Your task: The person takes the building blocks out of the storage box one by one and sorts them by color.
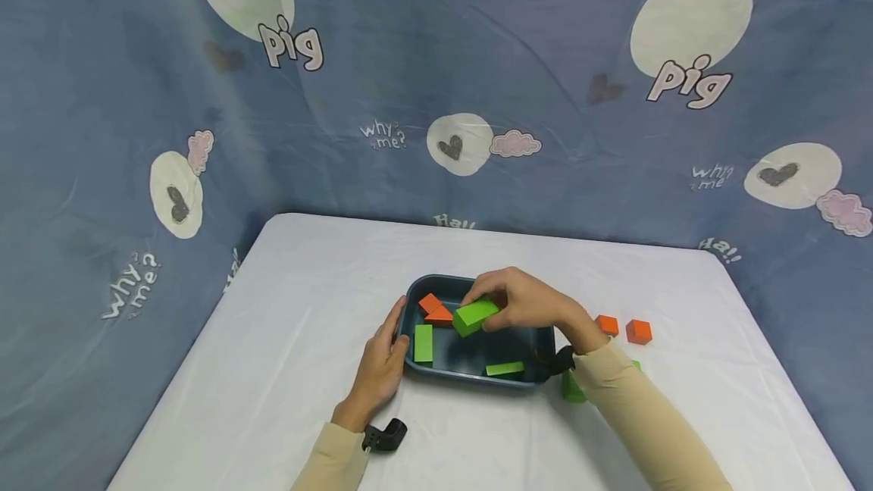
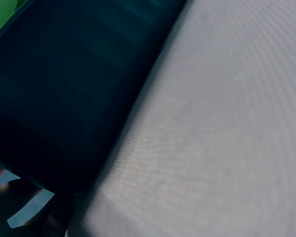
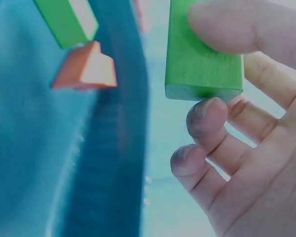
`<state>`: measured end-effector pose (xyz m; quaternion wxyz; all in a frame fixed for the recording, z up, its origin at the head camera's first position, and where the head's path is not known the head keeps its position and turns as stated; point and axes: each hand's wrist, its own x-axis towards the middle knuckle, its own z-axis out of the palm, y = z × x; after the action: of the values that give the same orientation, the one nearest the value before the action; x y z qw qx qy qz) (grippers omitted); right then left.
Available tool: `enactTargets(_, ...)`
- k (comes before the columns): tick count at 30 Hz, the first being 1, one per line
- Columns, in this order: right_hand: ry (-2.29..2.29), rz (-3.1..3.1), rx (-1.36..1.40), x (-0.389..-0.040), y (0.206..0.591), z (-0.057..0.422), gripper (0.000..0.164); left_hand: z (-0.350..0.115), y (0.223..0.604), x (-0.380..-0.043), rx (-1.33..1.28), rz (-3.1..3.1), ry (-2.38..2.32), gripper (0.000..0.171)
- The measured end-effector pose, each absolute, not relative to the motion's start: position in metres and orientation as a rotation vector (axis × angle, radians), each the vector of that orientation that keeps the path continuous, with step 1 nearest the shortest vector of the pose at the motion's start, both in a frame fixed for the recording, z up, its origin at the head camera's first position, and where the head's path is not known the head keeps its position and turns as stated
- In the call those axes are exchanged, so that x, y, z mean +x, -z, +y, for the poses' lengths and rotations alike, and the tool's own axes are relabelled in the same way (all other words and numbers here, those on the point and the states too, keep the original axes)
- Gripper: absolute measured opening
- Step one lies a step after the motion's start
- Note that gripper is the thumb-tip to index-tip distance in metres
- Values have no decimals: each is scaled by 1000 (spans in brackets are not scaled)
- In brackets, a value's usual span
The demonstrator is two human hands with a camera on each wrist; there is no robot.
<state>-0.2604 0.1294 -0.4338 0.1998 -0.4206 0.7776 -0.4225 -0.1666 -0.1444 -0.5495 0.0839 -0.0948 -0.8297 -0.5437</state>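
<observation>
My right hand (image 1: pixel 525 298) pinches a green rectangular block (image 1: pixel 474 315) over the dark blue tray (image 1: pixel 464 379). In the right wrist view, the thumb (image 3: pixel 227 24) lies across this block's face and other fingers sit behind it. My left hand (image 1: pixel 382 366) rests against the tray's left end, its fingers fairly straight along the outer wall. Inside the tray are an upright-lying green block (image 1: pixel 423 343), two orange pieces (image 1: pixel 439 316) at the back left and a thin green block (image 1: pixel 505 368) near the front wall. The left wrist view mostly shows the tray's dark side (image 2: pixel 74 98).
On the white-covered table (image 1: pixel 286 339), two orange cubes (image 1: pixel 639 332) sit right of the tray. A green block (image 1: pixel 573 387) is partly hidden under the right forearm, with another green bit (image 1: pixel 636 364) beyond it. A patterned blue curtain (image 1: pixel 382 59) hangs behind.
</observation>
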Motion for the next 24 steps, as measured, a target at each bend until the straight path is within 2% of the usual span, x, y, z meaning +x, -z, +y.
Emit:
enactTargets(9, 1256, 2332, -1094, -249, 416, 175, 44, -143, 548, -166, -290, -2481, 1656, 68)
enactTargets(24, 1367, 2450, -963, -227, 415, 225, 43, -142, 548, -166, -291, -2472, 1644, 67)
